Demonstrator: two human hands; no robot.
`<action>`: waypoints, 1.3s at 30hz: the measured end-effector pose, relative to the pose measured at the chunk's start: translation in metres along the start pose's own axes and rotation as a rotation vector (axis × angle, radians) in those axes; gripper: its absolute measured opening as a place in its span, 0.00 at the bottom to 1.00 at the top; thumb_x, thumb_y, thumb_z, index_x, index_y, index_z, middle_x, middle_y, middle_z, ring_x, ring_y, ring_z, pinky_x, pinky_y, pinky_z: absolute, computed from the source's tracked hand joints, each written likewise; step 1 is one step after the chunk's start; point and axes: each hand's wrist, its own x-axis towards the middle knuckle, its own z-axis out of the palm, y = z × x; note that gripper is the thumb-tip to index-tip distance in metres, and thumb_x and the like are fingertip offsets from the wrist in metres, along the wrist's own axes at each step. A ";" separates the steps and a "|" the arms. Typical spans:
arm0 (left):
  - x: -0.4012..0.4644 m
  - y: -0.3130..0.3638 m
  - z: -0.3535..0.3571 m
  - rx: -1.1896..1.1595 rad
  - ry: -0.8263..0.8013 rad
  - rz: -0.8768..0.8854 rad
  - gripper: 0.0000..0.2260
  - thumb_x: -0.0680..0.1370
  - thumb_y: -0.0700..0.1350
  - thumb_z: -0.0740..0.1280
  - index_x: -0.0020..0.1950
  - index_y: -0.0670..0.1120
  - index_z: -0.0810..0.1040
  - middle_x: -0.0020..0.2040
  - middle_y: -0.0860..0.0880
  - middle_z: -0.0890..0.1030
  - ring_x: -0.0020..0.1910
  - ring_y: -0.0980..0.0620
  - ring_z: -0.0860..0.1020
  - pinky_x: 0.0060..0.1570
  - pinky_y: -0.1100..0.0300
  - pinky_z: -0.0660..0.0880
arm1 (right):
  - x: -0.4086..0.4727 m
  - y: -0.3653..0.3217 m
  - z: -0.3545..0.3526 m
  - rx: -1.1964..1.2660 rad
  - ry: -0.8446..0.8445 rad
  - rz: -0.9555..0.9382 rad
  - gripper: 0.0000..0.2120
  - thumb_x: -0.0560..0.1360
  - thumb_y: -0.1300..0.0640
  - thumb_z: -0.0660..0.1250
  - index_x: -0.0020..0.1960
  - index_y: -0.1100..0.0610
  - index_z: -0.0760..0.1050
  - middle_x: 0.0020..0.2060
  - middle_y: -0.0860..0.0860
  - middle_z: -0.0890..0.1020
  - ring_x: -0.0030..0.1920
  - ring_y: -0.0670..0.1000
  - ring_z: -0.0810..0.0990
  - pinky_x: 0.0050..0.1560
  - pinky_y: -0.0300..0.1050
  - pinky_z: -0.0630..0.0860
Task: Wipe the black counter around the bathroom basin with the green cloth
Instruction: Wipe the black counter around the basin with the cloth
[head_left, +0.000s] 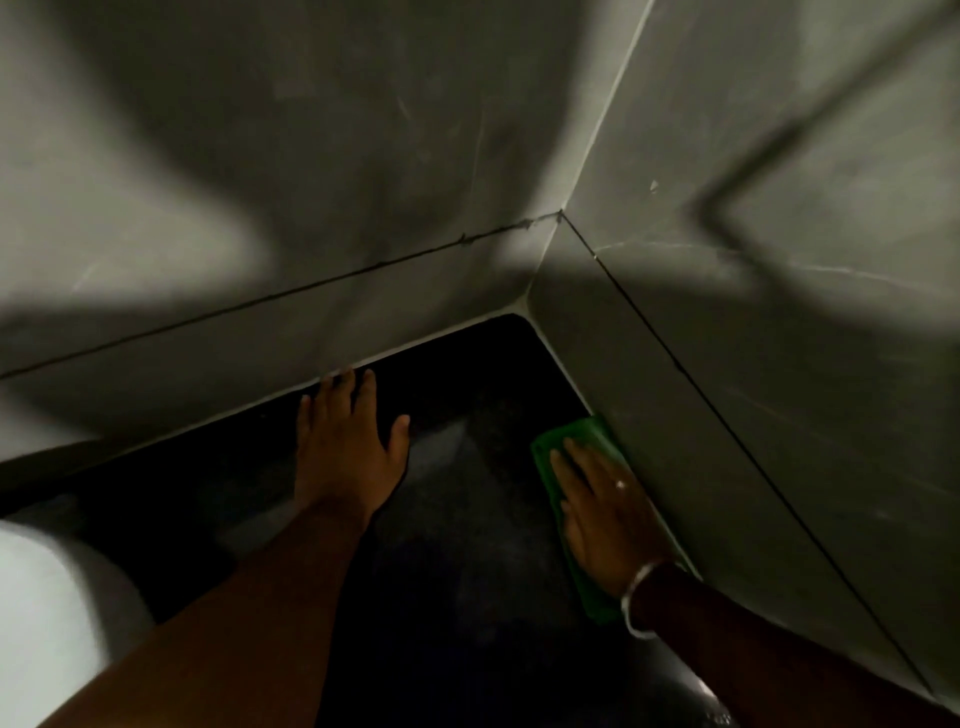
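The black counter runs into a corner between two grey tiled walls. My right hand lies flat, fingers together, pressing the green cloth onto the counter right against the right wall. The cloth sticks out beyond my fingertips and beside my wrist. My left hand rests palm down on the bare counter, fingers spread, with its fingertips touching the back wall's edge. It holds nothing. The white basin shows at the lower left, blurred.
The back wall and the right wall meet at the corner just past the counter's end. A ring and a bangle are on my right hand and wrist. Something shiny glints at the bottom right edge.
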 end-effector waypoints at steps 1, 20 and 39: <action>0.000 0.000 0.002 0.003 0.007 0.003 0.30 0.78 0.59 0.59 0.76 0.44 0.65 0.76 0.40 0.66 0.76 0.40 0.61 0.76 0.43 0.54 | 0.021 -0.002 -0.003 0.005 0.003 -0.016 0.26 0.74 0.56 0.63 0.72 0.60 0.67 0.69 0.61 0.70 0.67 0.64 0.71 0.67 0.59 0.68; -0.001 0.002 -0.001 0.018 -0.021 0.027 0.32 0.78 0.59 0.58 0.77 0.43 0.63 0.76 0.38 0.64 0.76 0.37 0.60 0.76 0.40 0.54 | -0.098 -0.010 -0.005 -0.163 -0.219 -0.052 0.34 0.74 0.41 0.56 0.74 0.58 0.61 0.72 0.62 0.65 0.70 0.67 0.65 0.72 0.60 0.57; -0.001 -0.001 0.003 0.002 0.034 0.072 0.32 0.78 0.58 0.60 0.76 0.40 0.63 0.75 0.36 0.65 0.75 0.35 0.61 0.75 0.38 0.54 | -0.155 0.032 0.004 -0.047 -0.233 0.141 0.32 0.78 0.41 0.52 0.77 0.52 0.50 0.76 0.58 0.57 0.76 0.61 0.53 0.70 0.64 0.61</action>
